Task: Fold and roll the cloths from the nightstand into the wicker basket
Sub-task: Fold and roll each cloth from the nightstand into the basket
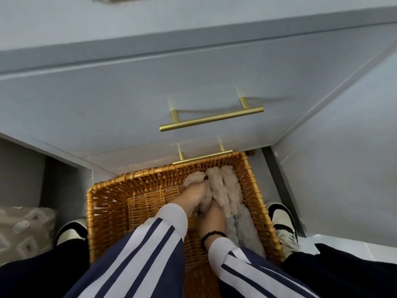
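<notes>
A shoe (71, 232) stands just left of the wicker basket (103, 209). The basket's left half shows bare weave. The left hand (192, 195) grips a fluffy rolled cloth (194, 178) inside, and the right hand (211, 216) holds its near end. More rolled cloths (231, 190) lie along the right wall. The nightstand (129, 100) touches the far rim.

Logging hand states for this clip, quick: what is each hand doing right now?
Left hand: grips the rolled cloth inside the wicker basket.
Right hand: fingers buried in the same cloth; grip cannot be told.
</notes>
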Demonstrator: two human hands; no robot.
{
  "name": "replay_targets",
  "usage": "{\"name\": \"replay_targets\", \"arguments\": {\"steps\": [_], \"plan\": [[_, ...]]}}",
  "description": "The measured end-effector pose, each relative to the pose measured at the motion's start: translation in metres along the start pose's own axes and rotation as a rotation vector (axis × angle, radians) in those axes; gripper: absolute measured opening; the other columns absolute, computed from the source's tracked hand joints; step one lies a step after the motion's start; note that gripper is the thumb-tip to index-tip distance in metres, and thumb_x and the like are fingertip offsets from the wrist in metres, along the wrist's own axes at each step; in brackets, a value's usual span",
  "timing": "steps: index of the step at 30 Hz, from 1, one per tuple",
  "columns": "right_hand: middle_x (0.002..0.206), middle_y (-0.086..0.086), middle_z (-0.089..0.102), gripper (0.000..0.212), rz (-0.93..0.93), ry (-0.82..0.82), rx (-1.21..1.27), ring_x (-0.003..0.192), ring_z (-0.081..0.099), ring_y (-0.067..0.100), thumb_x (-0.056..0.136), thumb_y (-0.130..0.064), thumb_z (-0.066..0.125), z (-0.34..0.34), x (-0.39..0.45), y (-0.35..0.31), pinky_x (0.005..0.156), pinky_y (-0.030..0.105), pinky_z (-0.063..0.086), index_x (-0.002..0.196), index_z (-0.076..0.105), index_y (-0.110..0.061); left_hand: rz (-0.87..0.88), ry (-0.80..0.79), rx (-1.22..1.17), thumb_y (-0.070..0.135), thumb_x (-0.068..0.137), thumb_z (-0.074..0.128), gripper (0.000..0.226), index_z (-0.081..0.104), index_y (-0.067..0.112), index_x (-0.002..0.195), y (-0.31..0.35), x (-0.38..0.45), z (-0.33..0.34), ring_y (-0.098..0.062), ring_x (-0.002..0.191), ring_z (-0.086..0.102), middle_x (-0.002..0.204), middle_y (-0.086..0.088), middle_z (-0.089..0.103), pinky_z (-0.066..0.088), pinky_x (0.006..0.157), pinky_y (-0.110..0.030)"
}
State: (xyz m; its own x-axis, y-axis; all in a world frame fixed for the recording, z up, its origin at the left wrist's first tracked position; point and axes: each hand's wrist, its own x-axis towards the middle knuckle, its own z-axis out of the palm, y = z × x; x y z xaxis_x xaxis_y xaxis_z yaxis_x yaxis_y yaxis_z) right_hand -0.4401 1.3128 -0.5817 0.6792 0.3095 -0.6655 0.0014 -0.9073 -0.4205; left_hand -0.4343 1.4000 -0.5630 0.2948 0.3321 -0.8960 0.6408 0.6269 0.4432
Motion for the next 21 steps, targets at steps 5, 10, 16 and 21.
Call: {"name": "replay_targets", "arguments": {"steps": [5,10,16,21], "plan": [[0.101,0.006,0.063,0.021,0.122,0.140,0.156,0.097,0.059,0.025,0.094,-0.028,0.049,-0.009,-0.006,0.010,0.078,0.029,0.046,0.109,0.059,-0.017,0.027,-0.078,0.016,0.052,0.096,0.044,0.047,0.054,0.015,0.124,0.008,-0.003,0.018,-0.030,0.113,0.059,0.123,-0.014,0.061,0.046,0.100,-0.042],[0.077,0.003,0.058,0.025,0.280,0.108,0.241,0.068,0.052,0.019,0.090,-0.032,0.053,-0.018,0.000,0.019,0.057,0.023,0.037,0.082,0.064,-0.012,0.015,-0.145,-0.034,0.053,0.098,0.040,0.051,0.054,0.013,0.125,0.008,-0.001,0.021,-0.028,0.099,0.062,0.122,-0.015,0.062,0.049,0.067,-0.031],[0.081,0.006,0.061,0.015,0.246,0.079,0.238,0.069,0.052,0.020,0.088,-0.021,0.053,-0.018,-0.006,0.018,0.052,0.023,0.034,0.074,0.054,-0.015,0.025,-0.094,0.129,0.054,0.101,0.025,0.048,0.042,0.024,0.134,0.007,-0.003,0.011,-0.026,0.124,0.046,0.142,-0.006,0.046,0.035,0.090,-0.033],[0.087,0.003,0.059,0.009,0.221,0.026,0.203,0.075,0.050,0.019,0.087,-0.018,0.053,-0.022,-0.016,0.018,0.063,0.022,0.037,0.078,0.053,-0.018,0.062,-0.075,0.204,0.047,0.104,0.018,0.055,0.028,0.017,0.149,0.002,-0.021,0.002,-0.028,0.140,0.032,0.153,-0.009,0.034,0.027,0.110,-0.037]]}}
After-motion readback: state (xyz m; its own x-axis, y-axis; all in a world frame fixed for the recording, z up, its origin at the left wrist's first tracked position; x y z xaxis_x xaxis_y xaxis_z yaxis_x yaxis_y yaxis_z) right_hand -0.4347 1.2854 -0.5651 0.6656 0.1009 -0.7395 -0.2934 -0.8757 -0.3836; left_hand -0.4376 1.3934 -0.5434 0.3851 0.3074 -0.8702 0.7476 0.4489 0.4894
